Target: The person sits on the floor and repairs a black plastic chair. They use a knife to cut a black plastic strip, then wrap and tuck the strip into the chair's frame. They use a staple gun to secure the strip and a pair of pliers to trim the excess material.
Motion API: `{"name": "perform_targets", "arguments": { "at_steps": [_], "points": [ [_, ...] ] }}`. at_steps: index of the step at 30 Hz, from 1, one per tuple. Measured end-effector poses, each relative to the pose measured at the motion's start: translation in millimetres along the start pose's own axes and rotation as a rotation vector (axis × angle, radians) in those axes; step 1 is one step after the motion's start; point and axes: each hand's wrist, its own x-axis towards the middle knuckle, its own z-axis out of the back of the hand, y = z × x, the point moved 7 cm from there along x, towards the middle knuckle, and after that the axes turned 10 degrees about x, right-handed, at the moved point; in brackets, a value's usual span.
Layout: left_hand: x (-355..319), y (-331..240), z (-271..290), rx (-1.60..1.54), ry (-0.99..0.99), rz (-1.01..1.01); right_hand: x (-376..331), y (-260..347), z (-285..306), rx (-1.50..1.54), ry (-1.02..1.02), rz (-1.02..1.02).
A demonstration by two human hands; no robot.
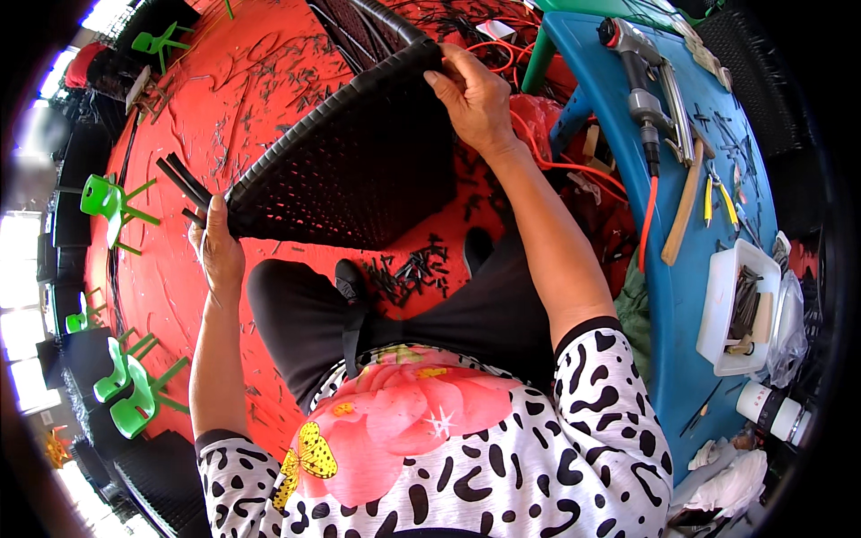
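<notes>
A black woven wicker panel (359,152), part of a larger woven frame, is held up tilted in front of me, above the floor. My left hand (218,242) grips its near left corner, where several loose black strips (186,182) stick out past the edge. At the upper right corner my right hand (475,94) clasps the wrapped rim, with the thumb on the near side and the fingers over the edge. The panel's far side is hidden from me.
On my right a blue table (659,296) bears a pneumatic staple gun (641,99), a hammer (683,202), yellow-handled pliers (717,197) and a white bin (722,305). Black scraps (413,273) litter the red floor. Green chairs (112,206) stand at left; a red hose (647,224) trails down.
</notes>
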Motion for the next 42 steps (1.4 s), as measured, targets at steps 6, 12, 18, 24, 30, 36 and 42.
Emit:
{"name": "perform_targets", "arguments": {
  "at_steps": [6, 12, 18, 24, 30, 36, 42],
  "points": [
    [6, 12, 8, 0.169, -0.017, -0.153, -2, -4, 0, -0.016, -0.024, -0.009],
    [6, 12, 5, 0.053, 0.015, -0.074, 3, -9, 0, -0.015, 0.025, -0.070],
    [0, -2, 1, 0.116, -0.056, -0.077, 5, -8, 4, -0.023, 0.017, -0.104],
    [-4, -11, -1, 0.153, -0.070, -0.101, 4, -9, 2, 0.019, 0.028, -0.142],
    [-4, -13, -2, 0.155, -0.048, -0.127, 10, -2, -1, -0.118, 0.079, -0.254],
    [-6, -18, -4, 0.142, -0.057, -0.149, 10, -1, -1, -0.113, 0.102, -0.252],
    [-10, -24, -7, 0.098, -0.055, -0.121, 8, -2, -5, -0.214, 0.105, -0.214]
  ]
}}
